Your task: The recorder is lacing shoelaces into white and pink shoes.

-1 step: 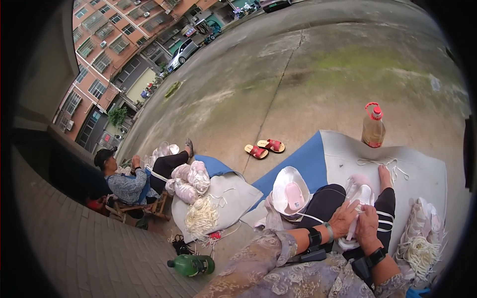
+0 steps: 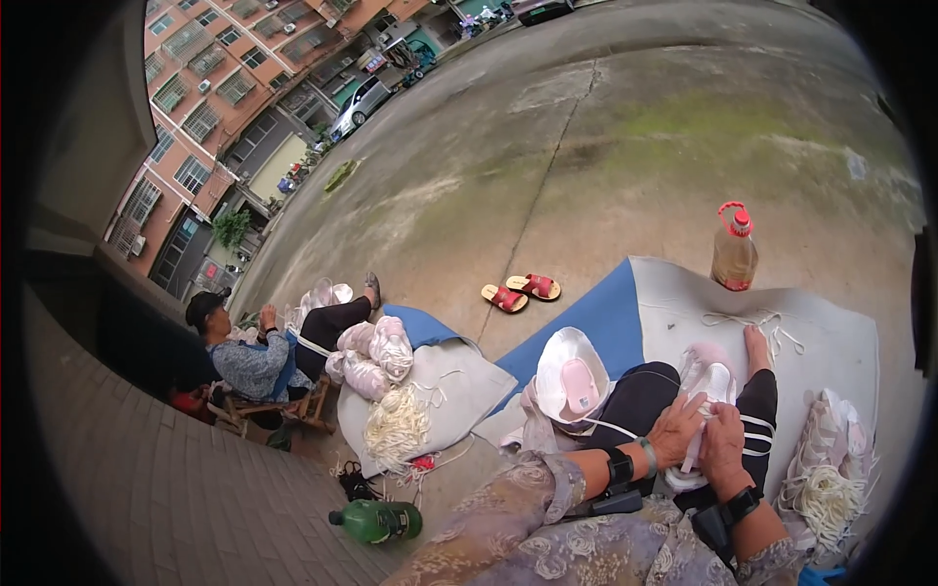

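Floral lilac-beige sleeves (image 2: pixel 503 506); black wristbands (image 2: pixel 619 469), boxy; pale green bangle (image 2: pixel 646 455); black trousers (image 2: pixel 640 394).

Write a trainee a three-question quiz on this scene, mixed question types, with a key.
1. Multiple choice: the red-strapped sandals lie on
a) a stool
b) the concrete
c) a wooden shelf

2. True or false: the person's left hand and right hand are both on the pink-and-white shoe.

3. Fill in: the large bottle standing beyond the mat has a ____ cap.

Key: 1 b; 2 true; 3 red.
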`<state>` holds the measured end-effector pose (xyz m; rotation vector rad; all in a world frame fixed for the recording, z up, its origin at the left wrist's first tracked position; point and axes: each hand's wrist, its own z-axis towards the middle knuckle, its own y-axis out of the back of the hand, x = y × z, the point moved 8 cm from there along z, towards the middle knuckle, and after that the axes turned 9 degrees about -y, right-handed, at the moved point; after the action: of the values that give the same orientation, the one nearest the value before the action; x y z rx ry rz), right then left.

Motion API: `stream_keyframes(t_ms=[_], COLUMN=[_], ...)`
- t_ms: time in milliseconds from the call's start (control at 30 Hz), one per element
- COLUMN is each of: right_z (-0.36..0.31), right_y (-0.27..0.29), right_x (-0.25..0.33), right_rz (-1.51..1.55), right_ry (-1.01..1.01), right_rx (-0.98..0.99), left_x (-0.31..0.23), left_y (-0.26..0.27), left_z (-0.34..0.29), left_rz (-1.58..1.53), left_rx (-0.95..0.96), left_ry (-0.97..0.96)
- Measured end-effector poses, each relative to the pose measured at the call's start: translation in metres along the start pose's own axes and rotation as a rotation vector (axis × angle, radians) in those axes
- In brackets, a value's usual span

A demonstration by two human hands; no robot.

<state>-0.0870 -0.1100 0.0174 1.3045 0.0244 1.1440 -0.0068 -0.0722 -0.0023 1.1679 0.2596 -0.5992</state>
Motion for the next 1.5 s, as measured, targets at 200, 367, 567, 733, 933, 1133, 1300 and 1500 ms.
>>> stream_keyframes(t_ms=[200,367,567,733,933,1133,1300,1500], right_z=[0.002,0.004,0.013,0.011,0.009,0.013,0.019,0.022], right_y=[0.007,0.016,0.04,0.075,0.049,0.036,0.051,0.05], right_x=[-0.018,0.012,-0.011,-0.101,-0.089,-0.079,-0.069,-0.057], right_rz=[0.272,-0.272,-0.268,0.511,1.147,1.248,1.084,1.052], right_ry=[-0.03,0.113,0.032,-0.586,-0.76,-0.702,-0.671,-0.649], right_rx=[0.083,0.138,-0.008,-0.293,-0.306,-0.169,-0.119,-0.028], left_x=[0.003,-0.01,-0.009,0.007,0.06,0.035,0.006,0.008], left_y=[0.001,0.005,0.019,0.084,0.124,0.099,0.05,0.038], left_z=[0.005,0.01,0.006,-0.004,-0.044,-0.024,0.009,0.011], left_rz=[-0.024,0.019,-0.02,0.074,0.142,0.126,0.12,0.076], left_rx=[0.062,0.166,0.119,0.027,0.015,0.114,0.154,0.155], left_ry=[0.117,0.017,0.041,0.07,0.227,0.15,-0.035,-0.116])
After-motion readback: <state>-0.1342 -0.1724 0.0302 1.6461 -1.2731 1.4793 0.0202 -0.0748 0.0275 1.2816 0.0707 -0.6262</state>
